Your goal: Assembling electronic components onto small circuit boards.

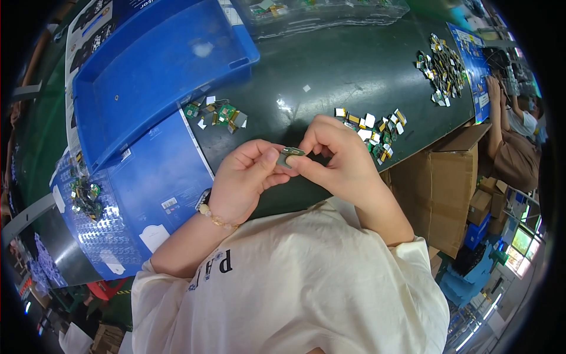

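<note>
Between both hands, above the green table (277,71), is a small green circuit board (290,151). My left hand (247,171) pinches its left end between thumb and fingers. My right hand (333,154) grips the other end, thumb below and forefinger above. The fingertips cover parts of the board. Right of my right hand lies a loose pile of small boards with white and gold pieces (377,133). Another small group of green boards (224,115) rests beyond my left hand.
A large blue bin (159,71) stands at the far left on blue printed sheets (171,171). Clear plastic trays (324,15) are at the back, and more boards are heaped (442,68) at the far right. A cardboard box (436,194) stands beside the table; another person (516,156) is beyond.
</note>
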{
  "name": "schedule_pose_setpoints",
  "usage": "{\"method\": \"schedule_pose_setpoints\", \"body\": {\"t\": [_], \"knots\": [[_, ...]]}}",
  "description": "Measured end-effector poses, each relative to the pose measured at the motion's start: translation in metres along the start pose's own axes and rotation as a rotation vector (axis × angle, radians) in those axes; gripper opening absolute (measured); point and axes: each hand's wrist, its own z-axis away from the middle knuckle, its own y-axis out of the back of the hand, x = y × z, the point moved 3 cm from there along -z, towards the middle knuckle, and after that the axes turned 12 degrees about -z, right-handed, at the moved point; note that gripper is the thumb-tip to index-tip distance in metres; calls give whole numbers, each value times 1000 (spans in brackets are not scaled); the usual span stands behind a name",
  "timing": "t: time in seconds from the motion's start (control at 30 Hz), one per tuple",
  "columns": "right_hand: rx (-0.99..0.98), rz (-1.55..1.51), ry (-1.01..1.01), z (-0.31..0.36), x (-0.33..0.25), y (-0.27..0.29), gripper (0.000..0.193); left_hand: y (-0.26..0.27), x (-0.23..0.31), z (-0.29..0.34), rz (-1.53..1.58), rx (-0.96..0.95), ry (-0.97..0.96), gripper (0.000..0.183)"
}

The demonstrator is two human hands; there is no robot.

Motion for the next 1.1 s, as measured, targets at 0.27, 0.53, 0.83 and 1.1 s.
{"method": "schedule_pose_setpoints", "body": {"t": [0.27,0.53,0.83,1.1], "knots": [[33,-11,-34,-1,9,3,22,-3,8,3,-39,37,-72,28],[-8,-40,-60,0,12,0,21,-4,6,3,-361,91,-221,16],[140,-550,-84,-2,22,-14,26,-1,5,3,-4,141,-104,20],[133,114,503,-8,-4,-15,39,-3,5,-1,294,-83,-107,18]]}}
